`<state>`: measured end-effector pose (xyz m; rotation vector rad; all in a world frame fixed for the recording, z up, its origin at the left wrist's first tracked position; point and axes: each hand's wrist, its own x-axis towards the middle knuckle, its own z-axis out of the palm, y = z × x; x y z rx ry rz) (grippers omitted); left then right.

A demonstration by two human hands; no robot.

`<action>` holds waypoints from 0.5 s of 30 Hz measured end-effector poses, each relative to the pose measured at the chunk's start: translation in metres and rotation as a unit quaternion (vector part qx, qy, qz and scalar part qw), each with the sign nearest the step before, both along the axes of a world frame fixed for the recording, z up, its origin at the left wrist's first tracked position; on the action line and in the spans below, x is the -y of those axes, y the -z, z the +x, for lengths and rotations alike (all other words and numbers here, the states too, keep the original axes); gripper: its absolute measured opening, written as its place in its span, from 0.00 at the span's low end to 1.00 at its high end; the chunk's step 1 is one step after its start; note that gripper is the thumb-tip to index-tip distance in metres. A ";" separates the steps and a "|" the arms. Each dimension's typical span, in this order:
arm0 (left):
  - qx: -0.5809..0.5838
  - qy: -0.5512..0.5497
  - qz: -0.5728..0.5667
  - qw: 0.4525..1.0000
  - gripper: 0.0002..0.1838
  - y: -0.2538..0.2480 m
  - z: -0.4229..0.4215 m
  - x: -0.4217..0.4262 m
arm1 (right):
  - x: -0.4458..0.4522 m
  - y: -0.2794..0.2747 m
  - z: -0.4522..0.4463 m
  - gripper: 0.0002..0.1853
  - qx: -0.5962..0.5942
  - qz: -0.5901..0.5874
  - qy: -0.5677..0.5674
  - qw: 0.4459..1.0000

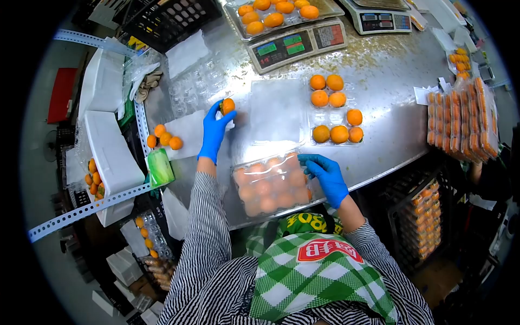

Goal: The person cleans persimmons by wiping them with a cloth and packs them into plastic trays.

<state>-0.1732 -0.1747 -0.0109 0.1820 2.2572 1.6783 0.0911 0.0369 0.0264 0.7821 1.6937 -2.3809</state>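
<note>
My left hand [215, 130], in a blue glove, is closed around a small round orange fruit [228, 105] above the table. A bit of white paper or film shows by its fingers. My right hand [328, 179], also gloved, has thumb and fingers at the upper right corner of a closed clear plastic clamshell box [271, 184] filled with orange fruit; the fingers look pinched on its edge. Right of centre lies an open clear tray [335, 116] with several orange fruits in its cups and some cups bare. Beside it is its flat clear lid [277, 112].
A digital scale [298, 46] bears another tray of fruit at the back, with a second scale [384, 21] to its right. Stacked fruit boxes [460, 122] stand at the right edge. Loose fruits [165, 138] and a green packet [160, 168] lie left. A black crate [170, 21] sits back left.
</note>
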 end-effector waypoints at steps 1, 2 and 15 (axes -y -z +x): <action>0.033 -0.005 0.018 0.999 0.29 -0.010 0.011 0.001 | 0.000 0.000 -0.005 0.15 -0.023 0.003 0.006 1.000; 0.067 -0.012 0.036 0.997 0.29 -0.016 0.021 0.002 | 0.002 0.000 -0.011 0.15 -0.045 0.006 0.012 0.999; 0.218 -0.045 0.288 0.931 0.24 -0.078 0.143 -0.023 | 0.036 -0.048 -0.088 0.39 -0.321 0.298 -0.062 0.897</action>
